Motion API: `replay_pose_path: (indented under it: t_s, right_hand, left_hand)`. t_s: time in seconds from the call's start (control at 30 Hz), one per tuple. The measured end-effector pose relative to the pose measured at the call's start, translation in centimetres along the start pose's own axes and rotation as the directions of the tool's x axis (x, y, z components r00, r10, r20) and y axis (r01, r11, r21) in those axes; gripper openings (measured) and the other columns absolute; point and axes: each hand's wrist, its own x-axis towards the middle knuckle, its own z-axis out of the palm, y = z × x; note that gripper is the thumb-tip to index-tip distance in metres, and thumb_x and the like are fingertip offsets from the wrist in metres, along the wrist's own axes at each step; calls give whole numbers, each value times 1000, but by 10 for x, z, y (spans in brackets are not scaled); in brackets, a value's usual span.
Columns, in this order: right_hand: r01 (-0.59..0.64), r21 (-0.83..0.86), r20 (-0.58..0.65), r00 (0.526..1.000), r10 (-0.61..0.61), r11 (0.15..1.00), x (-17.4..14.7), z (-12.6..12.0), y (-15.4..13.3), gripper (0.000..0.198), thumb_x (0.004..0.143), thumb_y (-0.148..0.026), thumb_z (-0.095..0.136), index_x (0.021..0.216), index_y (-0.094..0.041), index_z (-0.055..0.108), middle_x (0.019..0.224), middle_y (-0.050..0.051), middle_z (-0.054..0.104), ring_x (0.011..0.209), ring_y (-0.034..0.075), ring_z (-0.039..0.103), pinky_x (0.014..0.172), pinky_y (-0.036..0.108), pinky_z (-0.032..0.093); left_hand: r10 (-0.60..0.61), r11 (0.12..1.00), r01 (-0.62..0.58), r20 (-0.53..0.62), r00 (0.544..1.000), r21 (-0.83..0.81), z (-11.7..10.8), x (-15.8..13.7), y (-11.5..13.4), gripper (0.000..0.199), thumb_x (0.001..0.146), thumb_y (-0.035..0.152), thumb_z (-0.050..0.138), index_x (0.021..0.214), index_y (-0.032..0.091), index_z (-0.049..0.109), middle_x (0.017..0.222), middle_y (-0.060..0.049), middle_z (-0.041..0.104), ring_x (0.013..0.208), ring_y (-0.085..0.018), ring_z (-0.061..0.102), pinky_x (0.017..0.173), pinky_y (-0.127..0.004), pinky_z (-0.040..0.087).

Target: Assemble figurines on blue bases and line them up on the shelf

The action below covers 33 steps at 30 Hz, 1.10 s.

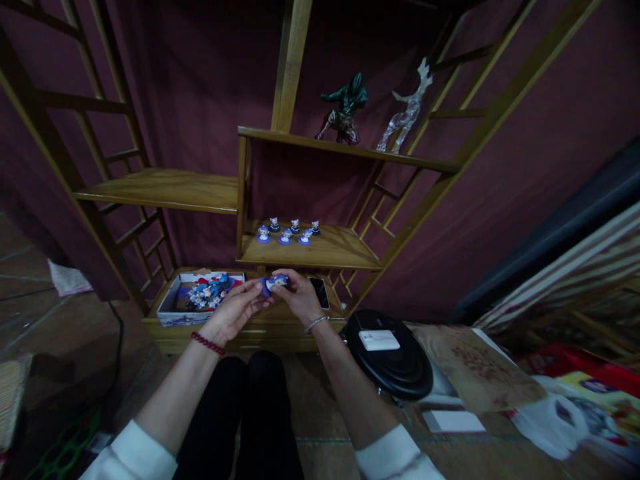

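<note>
Dark maroon backdrop point(210, 87) behind yellow-brown wooden shelf unit point(287, 80). White-walled cardboard box point(185, 319), heaped with small blue-and-white figurines point(207, 293), on unit's low base point(290, 340). Left hand point(237, 308) and right hand point(301, 297) before unit, fingers of both grasping purple-and-white figurine point(276, 283), tipped sideways. Six tiny purple-or-black-based figurines point(285, 237), two rows, middle shelf point(345, 248).

"What sort of place is this?"

"Most likely a room in a home, though I can't be certain."

"What suggests a home?"

"The wooden display shelf point(185, 187), carrying ornaments: a clear deer figurine point(407, 117), a green hooded figurine point(347, 107) and small cartoon figurines point(285, 237)."

"Anything lower down?"

"Tiled floor point(315, 410), and household clutter to the right: a round black appliance point(395, 367), a plastic bag point(547, 423) and striped fabric point(575, 267)."
</note>
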Motion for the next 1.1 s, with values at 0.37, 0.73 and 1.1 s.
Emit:
replay_pose_path:
  t_s: [0.37, 0.73, 1.1]
  right_hand:
    - [95, -115, 87, 993, -85, 989, -7, -9, -8, 25, 70, -29, 57, 94, -22, 57, 89, 0, 59, 79, 12, 56, 73, 24, 45]
    - [54, -244, 100, 994, -30, 968, -2, -16, -8, 29, 70, -32, 57, 97, -21, 55, 82, -1, 59, 72, 11, 54, 68, 24, 44]
    - [-38, -114, 54, 998, 44, 993, -1, -15, -11, 29, 67, -31, 59, 94, -20, 57, 80, -1, 59, 72, 11, 54, 69, 25, 45]
  left_hand:
    - [-80, 995, 79, -16, 997, -67, -1, -1, -7, 10, 76, 17, 55, 76, 9, 61, 75, -9, 65, 68, -16, 62, 62, -24, 50]
    - [-153, 985, 154, 12, 988, -76, 3, 4, -12, 24, 82, 28, 45, 78, 8, 58, 71, -10, 64, 65, -14, 61, 59, -22, 48]
    - [-119, 989, 121, 29, 992, -80, 4, 1, -10, 19, 79, 25, 49, 80, 9, 60, 76, -10, 64, 66, -14, 60, 59, -23, 46]
